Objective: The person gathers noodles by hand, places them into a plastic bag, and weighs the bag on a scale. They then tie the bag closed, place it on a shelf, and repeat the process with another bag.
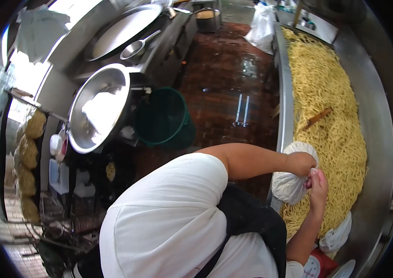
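My left hand point(302, 163) and my right hand point(318, 183) both grip the gathered neck of a clear plastic bag point(287, 187) filled with yellow noodles. The bag rests at the near edge of a long steel table point(376, 125), beside a big heap of loose yellow noodles point(330, 92). The bag's loose top point(300, 148) puffs out above my left hand. My white shirt and black apron fill the lower middle of the view.
A wooden stick point(317, 117) lies on the noodle heap. Another filled bag point(338, 235) and a red scale point(319, 266) sit near my right elbow. A green bucket point(164, 118), a large steel wok point(97, 109) and a wet tiled floor point(224, 69) are to my left.
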`<state>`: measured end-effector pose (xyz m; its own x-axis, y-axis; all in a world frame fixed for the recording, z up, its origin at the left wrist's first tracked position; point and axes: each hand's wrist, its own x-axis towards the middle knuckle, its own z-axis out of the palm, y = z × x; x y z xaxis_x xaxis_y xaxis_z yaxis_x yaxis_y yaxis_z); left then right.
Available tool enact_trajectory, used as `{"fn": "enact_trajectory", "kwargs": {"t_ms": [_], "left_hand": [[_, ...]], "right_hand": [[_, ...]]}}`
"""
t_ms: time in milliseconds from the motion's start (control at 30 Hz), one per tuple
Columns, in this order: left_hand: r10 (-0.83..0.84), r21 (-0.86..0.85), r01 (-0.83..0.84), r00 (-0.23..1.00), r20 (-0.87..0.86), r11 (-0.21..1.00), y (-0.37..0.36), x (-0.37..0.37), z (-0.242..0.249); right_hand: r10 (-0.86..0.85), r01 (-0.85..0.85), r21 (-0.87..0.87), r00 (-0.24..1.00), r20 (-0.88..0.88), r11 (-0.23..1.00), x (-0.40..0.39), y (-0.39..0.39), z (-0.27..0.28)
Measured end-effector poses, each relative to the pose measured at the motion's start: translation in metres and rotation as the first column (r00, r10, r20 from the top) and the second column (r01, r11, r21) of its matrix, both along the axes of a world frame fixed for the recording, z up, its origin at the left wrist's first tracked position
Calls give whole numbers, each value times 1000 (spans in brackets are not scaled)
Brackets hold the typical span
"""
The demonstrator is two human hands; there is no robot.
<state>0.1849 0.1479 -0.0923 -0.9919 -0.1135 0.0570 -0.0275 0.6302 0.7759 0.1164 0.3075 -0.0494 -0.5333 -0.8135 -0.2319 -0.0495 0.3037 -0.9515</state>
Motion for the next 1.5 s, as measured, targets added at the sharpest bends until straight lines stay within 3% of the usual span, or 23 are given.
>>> {"fn": "enact_trajectory", "kwargs": {"t_ms": [100, 200, 267, 300, 367, 400, 467, 667, 767, 833, 933, 967, 1033, 1067, 1100, 1133, 1167, 1200, 1233, 1300, 1333, 1400, 1500], "left_hand": [[116, 84, -112, 992, -51, 990, 0, 13, -14], [343, 347, -334, 938, 38, 876, -10, 53, -4], [445, 471, -397, 895, 9, 788, -22, 97, 17], [508, 475, -403, 854, -111, 782, -28, 115, 15], [550, 441, -493, 835, 0, 750, -44, 178, 53], [578, 477, -471, 810, -100, 742, -52, 198, 43], [639, 447, -549, 767, -66, 706, -74, 261, 54], [868, 376, -783, 465, -173, 495, -121, 460, 75], [948, 350, -882, 278, -152, 315, -136, 556, 98], [973, 375, -902, 157, -172, 212, -144, 613, 112], [917, 333, -940, -62, -393, 79, -146, 685, 114], [945, 135, -991, -49, -323, -5, -136, 713, 124], [838, 352, -891, -411, -358, -287, -134, 751, 114], [853, 163, -955, -295, -430, -248, -113, 778, 138], [828, -17, -944, -281, -485, -330, -108, 814, 136], [870, 176, -874, -477, -125, -454, -89, 833, 164], [766, 611, -700, -602, -227, -369, -78, 867, 160], [640, 642, -563, -755, -142, -521, -68, 843, 217], [630, 696, -578, -741, -230, -425, -56, 869, 224], [506, 609, -584, -801, -321, -537, -20, 937, 235], [839, 920, -388, -516, -172, -50, 25, 1027, 236], [510, 705, -569, -793, -334, -423, 30, 971, 291], [386, 721, -564, -819, -425, -402, 62, 977, 317]], "right_hand": [[64, -62, -81, 998, 19, 995, 12, -9, 5], [93, -91, -160, 996, 6, 983, 29, -30, 12], [-104, 130, -243, 988, 114, 961, 32, -47, 17], [-50, 78, -250, 992, 119, 965, 33, -58, 19], [-198, 234, -223, 965, 170, 946, 42, -84, 18], [-152, 188, -224, 974, 170, 956, 52, -99, 15], [-113, 144, -185, 979, 170, 972, 83, -134, 8], [378, -376, -89, 926, 9, 922, 249, -248, -25], [709, -713, -85, 701, -73, 696, 347, -284, -14], [801, -803, -15, 596, -56, 596, 400, -298, -9], [865, -865, 67, 500, 32, 498, 449, -320, -14], [902, -899, 80, 432, 0, 430, 454, -332, -29], [948, -948, 35, 314, -53, 316, 473, -347, -38], [964, -963, 49, 265, -36, 266, 483, -353, -33], [959, -956, 77, 283, 0, 283, 492, -355, -27], [960, -956, 93, 280, 15, 278, 497, -364, -27], [967, -964, 81, 255, -3, 255, 502, -374, -28], [969, -964, 91, 247, -19, 248, 508, -379, -25], [970, -965, 98, 239, -35, 242, 511, -383, -23], [974, -970, 87, 228, -13, 228, 511, -393, -27], [974, -972, 71, 225, 1, 225, 511, -397, -29], [973, -971, 68, 231, 11, 229, 508, -404, -32], [970, -971, 36, 238, 45, 236, 509, -414, -34]]}}
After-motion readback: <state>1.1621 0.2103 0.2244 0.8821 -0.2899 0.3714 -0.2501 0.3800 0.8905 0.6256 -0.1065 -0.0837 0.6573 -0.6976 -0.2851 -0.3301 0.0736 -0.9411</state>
